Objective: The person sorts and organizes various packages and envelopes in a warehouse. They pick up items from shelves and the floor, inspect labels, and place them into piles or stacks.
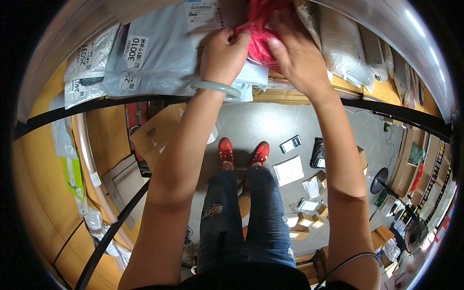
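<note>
Fingers of both hands are closing on one red plastic parcel (261, 36) at the top of the head view, up on a wooden shelf (285, 92).

1. Left hand (223, 55): I am curling the fingers over the parcel's near left edge, knuckles toward me. The grip is clenched on the red film, judged to keep the soft bag from slipping back among its neighbours. A pale green bangle (215, 88) is sitting at this wrist.

2. Right hand (297, 55): I am pressing the thumb (276, 44) against the front of the red film while the other fingers are wrapping the right side and top. How far they are reaching behind the bag cannot be told, as the hand is hiding them.

3. Position of the parcel: it is lying on the shelf, wedged between a large grey mailer bag (159, 53) with white labels on its left and clear-wrapped packets (343, 48) on its right. It is touching both. Two-handed holding is judged necessary because the bag is limp and hemmed in.

4. Surroundings: I am standing with red shoes (243, 152) on a grey floor (270, 123). A phone (290, 143), a white sheet (288, 170) and small cardboard boxes (309, 215) are lying on the floor, well apart from the hands.
</note>
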The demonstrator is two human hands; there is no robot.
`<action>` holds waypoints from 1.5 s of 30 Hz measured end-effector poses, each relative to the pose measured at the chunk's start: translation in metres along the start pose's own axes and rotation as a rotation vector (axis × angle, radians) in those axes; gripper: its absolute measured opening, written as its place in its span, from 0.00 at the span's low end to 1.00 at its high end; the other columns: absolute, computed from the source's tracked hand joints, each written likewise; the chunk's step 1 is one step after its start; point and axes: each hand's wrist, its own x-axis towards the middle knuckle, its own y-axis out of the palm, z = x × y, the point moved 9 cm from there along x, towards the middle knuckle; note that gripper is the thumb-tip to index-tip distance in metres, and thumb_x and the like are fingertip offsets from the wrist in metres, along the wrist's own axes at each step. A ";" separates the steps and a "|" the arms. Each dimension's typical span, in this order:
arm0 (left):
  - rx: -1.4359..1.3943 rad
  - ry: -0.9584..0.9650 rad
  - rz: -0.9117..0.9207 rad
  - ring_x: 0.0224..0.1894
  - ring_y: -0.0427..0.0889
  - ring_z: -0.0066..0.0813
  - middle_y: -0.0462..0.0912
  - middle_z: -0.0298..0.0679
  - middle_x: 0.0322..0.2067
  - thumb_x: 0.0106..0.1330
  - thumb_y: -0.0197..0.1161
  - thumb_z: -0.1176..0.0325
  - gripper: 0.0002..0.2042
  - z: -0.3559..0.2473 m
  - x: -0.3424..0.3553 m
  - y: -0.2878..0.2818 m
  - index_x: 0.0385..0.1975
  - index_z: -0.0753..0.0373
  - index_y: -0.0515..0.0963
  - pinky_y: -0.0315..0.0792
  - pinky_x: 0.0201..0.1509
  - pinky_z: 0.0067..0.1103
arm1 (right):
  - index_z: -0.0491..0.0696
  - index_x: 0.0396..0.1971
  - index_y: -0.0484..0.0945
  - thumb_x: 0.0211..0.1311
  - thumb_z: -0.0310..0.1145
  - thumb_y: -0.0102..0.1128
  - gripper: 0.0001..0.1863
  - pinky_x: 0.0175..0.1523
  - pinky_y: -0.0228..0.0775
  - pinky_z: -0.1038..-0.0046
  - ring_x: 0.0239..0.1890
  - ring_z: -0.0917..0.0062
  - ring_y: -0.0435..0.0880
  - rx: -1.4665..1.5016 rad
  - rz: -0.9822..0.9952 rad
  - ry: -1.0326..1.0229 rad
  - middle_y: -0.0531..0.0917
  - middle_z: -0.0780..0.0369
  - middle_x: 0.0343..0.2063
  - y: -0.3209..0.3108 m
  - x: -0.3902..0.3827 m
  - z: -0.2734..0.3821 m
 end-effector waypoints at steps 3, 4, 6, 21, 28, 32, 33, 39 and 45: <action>0.073 -0.006 0.012 0.36 0.85 0.46 0.87 0.48 0.32 0.66 0.61 0.50 0.22 -0.003 -0.002 0.001 0.39 0.66 0.84 0.76 0.44 0.32 | 0.43 0.54 0.79 0.74 0.52 0.48 0.27 0.65 0.67 0.59 0.60 0.51 0.75 -0.031 0.175 0.116 0.79 0.48 0.57 0.013 0.002 0.002; 0.090 0.011 0.011 0.36 0.85 0.45 0.87 0.48 0.32 0.66 0.61 0.50 0.22 -0.005 -0.003 -0.001 0.37 0.67 0.83 0.76 0.43 0.32 | 0.42 0.55 0.79 0.75 0.51 0.49 0.27 0.67 0.66 0.60 0.63 0.51 0.74 -0.006 0.231 0.179 0.78 0.48 0.59 0.012 0.004 0.003; 0.128 0.050 0.008 0.35 0.85 0.44 0.87 0.47 0.30 0.66 0.63 0.50 0.22 -0.012 -0.002 -0.006 0.35 0.68 0.83 0.76 0.43 0.33 | 0.43 0.50 0.81 0.71 0.45 0.57 0.21 0.59 0.72 0.58 0.54 0.52 0.80 0.013 0.243 0.218 0.83 0.49 0.50 -0.004 0.006 0.030; -0.400 -0.453 0.480 0.41 0.77 0.17 0.81 0.33 0.39 0.77 0.58 0.64 0.08 0.057 -0.263 0.086 0.43 0.63 0.74 0.74 0.46 0.17 | 0.45 0.63 0.70 0.70 0.24 0.61 0.23 0.48 0.74 0.80 0.43 0.85 0.80 1.304 -0.111 1.259 0.82 0.66 0.42 -0.030 -0.324 0.131; -0.176 -0.371 0.614 0.30 0.69 0.09 0.79 0.29 0.36 0.76 0.59 0.62 0.09 0.038 -0.235 0.103 0.45 0.61 0.77 0.64 0.32 0.11 | 0.44 0.62 0.69 0.70 0.21 0.57 0.22 0.62 0.70 0.73 0.55 0.75 0.80 1.383 -0.148 1.161 0.81 0.60 0.52 -0.042 -0.311 0.118; 0.121 0.274 0.329 0.33 0.82 0.32 0.83 0.39 0.25 0.81 0.44 0.56 0.26 -0.054 -0.150 0.036 0.23 0.63 0.80 0.74 0.44 0.28 | 0.42 0.64 0.69 0.74 0.29 0.50 0.21 0.67 0.66 0.68 0.63 0.70 0.75 1.171 -0.312 0.950 0.79 0.55 0.57 -0.067 -0.249 0.071; 0.381 0.305 0.279 0.29 0.83 0.39 0.83 0.39 0.24 0.79 0.50 0.57 0.24 -0.067 -0.131 0.028 0.20 0.61 0.79 0.75 0.39 0.31 | 0.41 0.62 0.71 0.75 0.31 0.49 0.19 0.65 0.67 0.68 0.61 0.69 0.77 0.992 -0.269 0.932 0.80 0.54 0.56 -0.069 -0.233 0.054; 0.793 0.708 -0.085 0.48 0.83 0.49 0.83 0.46 0.47 0.68 0.63 0.53 0.17 -0.109 -0.052 0.010 0.50 0.58 0.78 0.77 0.47 0.35 | 0.39 0.51 0.78 0.73 0.32 0.51 0.15 0.57 0.72 0.60 0.49 0.53 0.81 0.496 -0.265 0.467 0.83 0.47 0.44 -0.040 -0.066 0.015; 0.571 0.223 0.000 0.49 0.85 0.47 0.85 0.53 0.48 0.61 0.67 0.39 0.34 -0.070 0.001 0.008 0.52 0.67 0.79 0.75 0.55 0.32 | 0.41 0.54 0.78 0.74 0.31 0.53 0.15 0.57 0.74 0.63 0.51 0.53 0.82 0.311 -0.191 0.497 0.83 0.48 0.48 -0.033 -0.021 -0.013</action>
